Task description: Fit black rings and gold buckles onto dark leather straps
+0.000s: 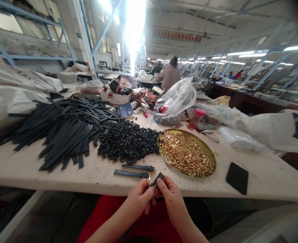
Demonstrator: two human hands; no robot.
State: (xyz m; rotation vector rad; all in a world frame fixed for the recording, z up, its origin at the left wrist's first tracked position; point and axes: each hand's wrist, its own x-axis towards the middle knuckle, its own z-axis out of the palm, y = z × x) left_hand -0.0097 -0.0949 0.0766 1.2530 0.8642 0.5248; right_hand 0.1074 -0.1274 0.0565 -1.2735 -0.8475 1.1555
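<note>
My left hand point(142, 196) pinches a small gold buckle at the table's front edge; the fingers partly cover it. Thumb and fingers of my right hand point(168, 189) grip a short black strap point(158, 179) that meets the buckle. Just beyond my hands lie two finished-looking black straps with gold buckles, one nearer point(131, 173) and one farther point(137, 167). Behind them is a heap of black loops point(128, 141). To its right, a round gold tray point(207, 150) holds many gold buckles point(184, 153). Long black strips point(73, 128) are piled at the left.
A black phone-like slab point(237, 178) lies at the right. A pink-lidded jar point(196, 118), a clear plastic bag point(176, 98), a white box point(116, 98) and a blue booklet point(125, 109) stand farther back. A person point(171, 76) sits beyond the table.
</note>
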